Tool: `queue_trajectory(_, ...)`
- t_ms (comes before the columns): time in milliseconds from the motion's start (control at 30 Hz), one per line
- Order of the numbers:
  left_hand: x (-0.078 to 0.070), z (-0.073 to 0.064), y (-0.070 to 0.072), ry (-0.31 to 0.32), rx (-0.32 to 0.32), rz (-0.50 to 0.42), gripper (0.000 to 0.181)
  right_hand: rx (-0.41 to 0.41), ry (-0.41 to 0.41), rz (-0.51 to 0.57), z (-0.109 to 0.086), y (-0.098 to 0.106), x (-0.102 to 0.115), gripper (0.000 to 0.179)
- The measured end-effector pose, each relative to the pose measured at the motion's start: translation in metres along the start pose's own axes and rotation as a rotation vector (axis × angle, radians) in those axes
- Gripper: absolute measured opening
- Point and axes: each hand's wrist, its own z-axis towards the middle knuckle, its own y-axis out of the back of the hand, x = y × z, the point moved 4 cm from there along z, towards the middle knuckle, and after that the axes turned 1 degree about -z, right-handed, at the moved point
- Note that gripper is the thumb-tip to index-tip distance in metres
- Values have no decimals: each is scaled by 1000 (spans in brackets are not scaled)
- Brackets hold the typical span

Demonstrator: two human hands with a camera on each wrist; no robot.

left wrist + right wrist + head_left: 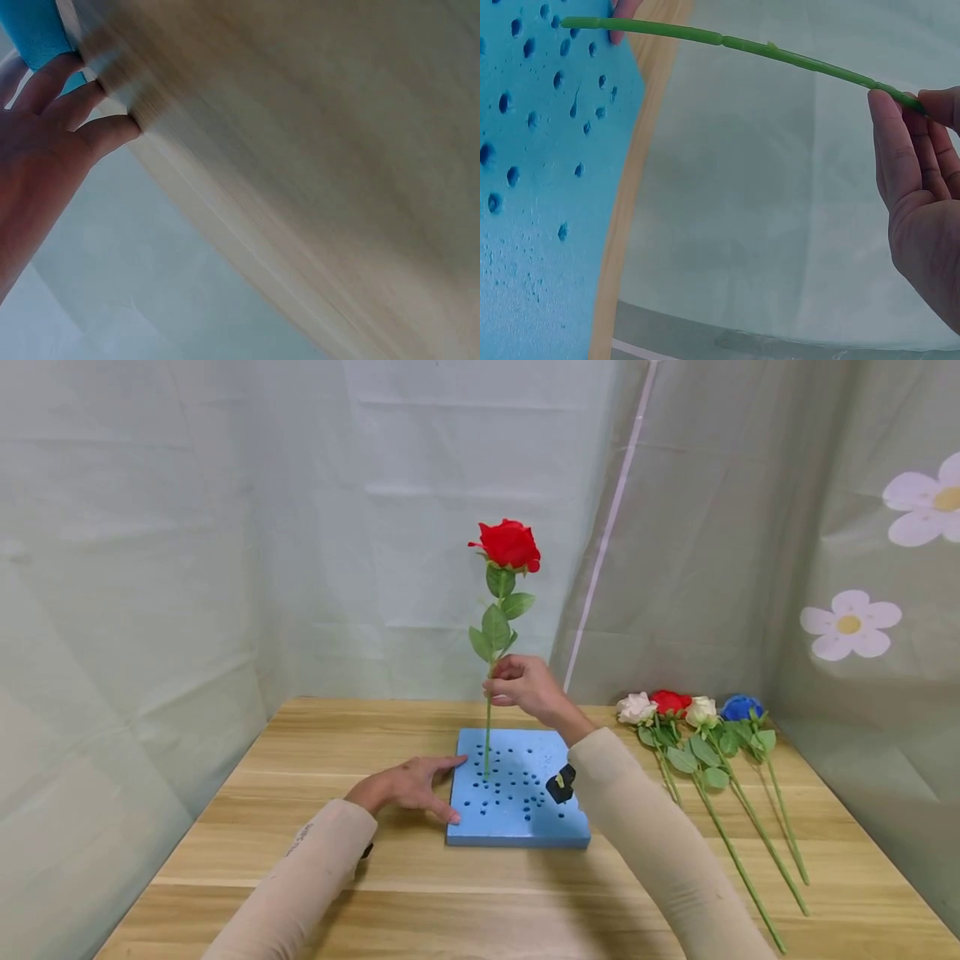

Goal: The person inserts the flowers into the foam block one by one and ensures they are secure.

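A red rose [510,545] with green leaves stands nearly upright above a blue foam board [517,841] pitted with holes. My right hand [525,687] pinches its stem below the leaves, between thumb and fingers. In the right wrist view the stem [780,54] runs from that pinch to its bare lower end, which is over the holes; whether the tip is inside one cannot be told. My left hand [416,783] rests at the board's left side, thumb and index finger spread along the edge. In the left wrist view its other fingers [109,135] touch the wooden table.
On the table's right lie several roses: a pale pink one [636,708], a red one [670,702], a cream one [702,712] and a blue one [741,707], stems toward me. Fabric walls [450,527] enclose the wooden table [300,827].
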Motion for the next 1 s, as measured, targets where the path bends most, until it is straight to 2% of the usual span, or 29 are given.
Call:
queue_trajectory(700, -1, -1, -4, -24, 10, -14, 107, 27, 16, 17, -4, -16, -4, 19)
queue_trajectory(867, -4, 0, -2, -23, 11, 1, 107, 27, 41, 15, -5, -16, -8, 17)
queue_trajectory(1000, -5, -1, 0, -24, 3, 13, 106, 33, 29, 18, -4, -18, -10, 16)
